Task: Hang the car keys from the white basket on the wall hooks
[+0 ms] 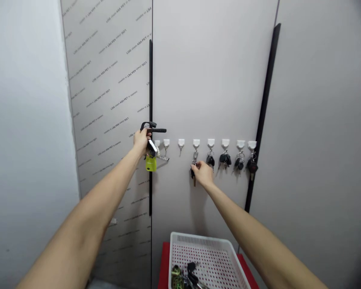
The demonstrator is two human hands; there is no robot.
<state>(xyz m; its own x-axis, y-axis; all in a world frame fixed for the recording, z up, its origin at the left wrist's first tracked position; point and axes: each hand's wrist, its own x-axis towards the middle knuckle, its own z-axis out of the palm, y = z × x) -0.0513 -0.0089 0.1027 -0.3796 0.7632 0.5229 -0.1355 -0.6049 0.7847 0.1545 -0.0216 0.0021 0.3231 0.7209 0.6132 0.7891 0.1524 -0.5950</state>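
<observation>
While the left hand (141,141) grips a black-strapped bunch (152,147) at the left edge of the pale door (213,88), the right hand (203,172) pinches a key set (192,174).
That set hangs by a metal clip (195,155) from a white hook (196,143), roughly midway between the door's left and right edges; other keys (225,159) hang nearer the right edge. Below, more keys (192,273) lie near the left edge of the white basket (216,265), beside a green tangle (177,277).

white wall (24,100) at left; text-printed panel (108,92) beside it; plain pale panels (210,80); black vertical strips (269,80)
</observation>
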